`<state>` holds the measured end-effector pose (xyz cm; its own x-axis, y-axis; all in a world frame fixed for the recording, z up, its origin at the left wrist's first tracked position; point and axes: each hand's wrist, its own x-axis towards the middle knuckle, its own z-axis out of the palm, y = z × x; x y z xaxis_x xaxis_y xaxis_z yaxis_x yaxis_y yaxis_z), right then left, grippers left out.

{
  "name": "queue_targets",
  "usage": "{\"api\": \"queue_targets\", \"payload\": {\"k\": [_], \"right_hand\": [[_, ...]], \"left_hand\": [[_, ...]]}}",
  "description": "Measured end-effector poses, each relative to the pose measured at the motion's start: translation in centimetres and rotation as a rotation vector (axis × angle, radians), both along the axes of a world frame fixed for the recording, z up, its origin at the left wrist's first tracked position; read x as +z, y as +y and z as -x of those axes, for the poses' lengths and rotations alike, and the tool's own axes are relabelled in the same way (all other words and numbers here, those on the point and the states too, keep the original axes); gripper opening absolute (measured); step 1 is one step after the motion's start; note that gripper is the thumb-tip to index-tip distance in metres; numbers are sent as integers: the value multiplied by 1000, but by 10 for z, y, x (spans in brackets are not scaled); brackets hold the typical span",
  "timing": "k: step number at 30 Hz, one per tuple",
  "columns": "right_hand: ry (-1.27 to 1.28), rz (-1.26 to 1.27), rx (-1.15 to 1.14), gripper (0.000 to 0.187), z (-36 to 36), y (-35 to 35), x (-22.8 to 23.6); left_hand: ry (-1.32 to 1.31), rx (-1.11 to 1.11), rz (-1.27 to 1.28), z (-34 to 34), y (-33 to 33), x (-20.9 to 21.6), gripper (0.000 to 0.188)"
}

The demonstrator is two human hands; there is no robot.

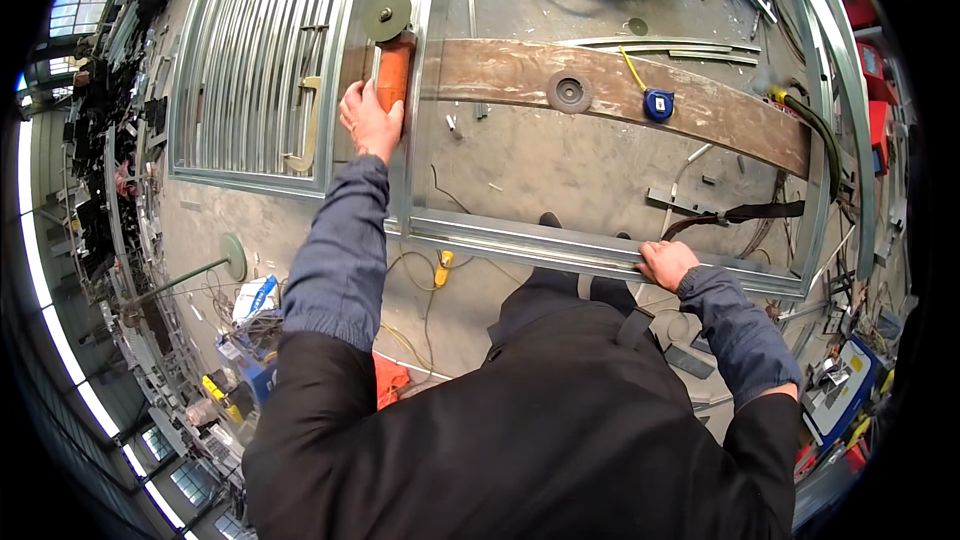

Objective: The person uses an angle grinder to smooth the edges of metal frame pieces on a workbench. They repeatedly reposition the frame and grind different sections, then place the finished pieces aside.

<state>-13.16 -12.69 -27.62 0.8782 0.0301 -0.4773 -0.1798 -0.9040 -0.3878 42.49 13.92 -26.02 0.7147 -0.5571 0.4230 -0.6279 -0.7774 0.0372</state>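
Note:
My left hand point(372, 122) is closed around the near end of an orange angle grinder point(396, 70). The grinder's grey-green disc point(386, 17) points away from me, above a lengthwise bar of a galvanized metal frame point(470, 232). Whether the tool rests on that bar or hangs just over it, I cannot tell. My right hand point(668, 263) grips the frame's near rail, towards its right end. On a brown plank point(490, 70) across the frame lie a loose round disc point(570, 92) and a blue tape measure point(658, 104) with some yellow tape pulled out.
Ribbed metal slats point(255, 50) fill the frame's left part, with a brass-coloured clamp point(308, 125) at their edge. A yellow tool-like object point(443, 268) and cables lie on the floor. A green round-based stand point(234, 257) is at left, a blue-and-grey case point(845, 390) at right.

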Motion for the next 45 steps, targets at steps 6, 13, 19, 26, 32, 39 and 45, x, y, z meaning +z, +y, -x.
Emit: {"api": "queue_targets", "payload": {"k": [6,13,19,26,32,39,45], "right_hand": [[-28,-15,30,32,4,-4,-7],[13,-28,15,40,1,-7,-1],[212,-389,-239,52,23,-54,28],[410,-108,-412,61,174,-152,18],[496,-150,-245,74,148,-154,17],[693,-252,-129,86,124,-169,26],[717,-320,-31,89,126,-178,12]], "left_hand": [[776,-866,-342,195,-16,24,86],[1642,-847,-949,256,-93,-33,108],[1841,-672,-895,263,-98,-30,106],[1889,-618,-852,265,-96,-43,108],[1927,-509,-871,273,-109,-24,114],[1938,-441,-858,275,-108,-21,112],[1876,-462,-936,274,-115,-22,111]]}}
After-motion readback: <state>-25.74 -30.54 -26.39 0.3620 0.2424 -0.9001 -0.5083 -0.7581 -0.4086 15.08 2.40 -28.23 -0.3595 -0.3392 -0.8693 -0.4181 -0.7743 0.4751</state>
